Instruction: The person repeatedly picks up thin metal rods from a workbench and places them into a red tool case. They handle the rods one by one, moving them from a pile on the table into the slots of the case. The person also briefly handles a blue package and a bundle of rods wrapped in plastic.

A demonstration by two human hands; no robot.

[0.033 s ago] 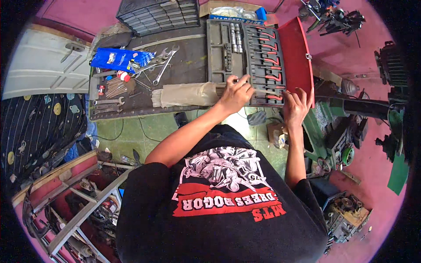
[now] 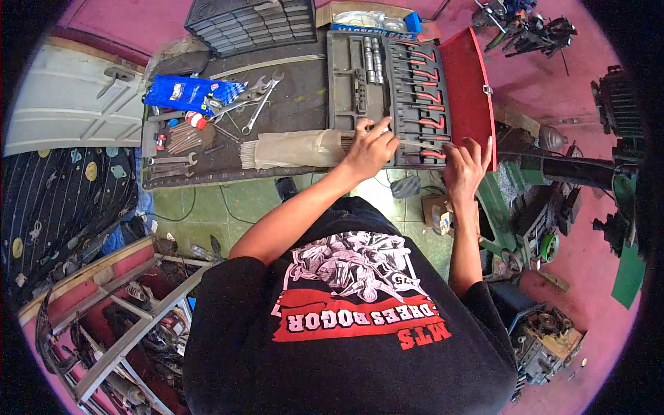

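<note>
Two dark moulded trays on the bench, edge to edge. Left tray (image 2: 338, 86): column of chrome sockets (image 2: 374, 61) plus a dark slotted strip in its compartments. Right tray (image 2: 394, 97): row of red-handled tools (image 2: 434, 124) in slots, shafts pointing left. Red lid (image 2: 467, 90) with a metal latch stands just beside it, on the right.

Left hand (image 2: 372, 150) is over the left tray's near end, fingers partly curled; can't tell if they grip anything. Right hand (image 2: 465, 168) is at the right tray's near right corner, fingers bent and spread; grip unclear too.

Vs. earlier frame: hands in nearly the same places, small finger shifts only; sockets unmoved.

Other containers: cardboard box (image 2: 325, 14) with clear-wrapped contents, grey multi-drawer cabinet (image 2: 252, 31), crinkled brown paper wrap (image 2: 297, 149) around thin rods.
</note>
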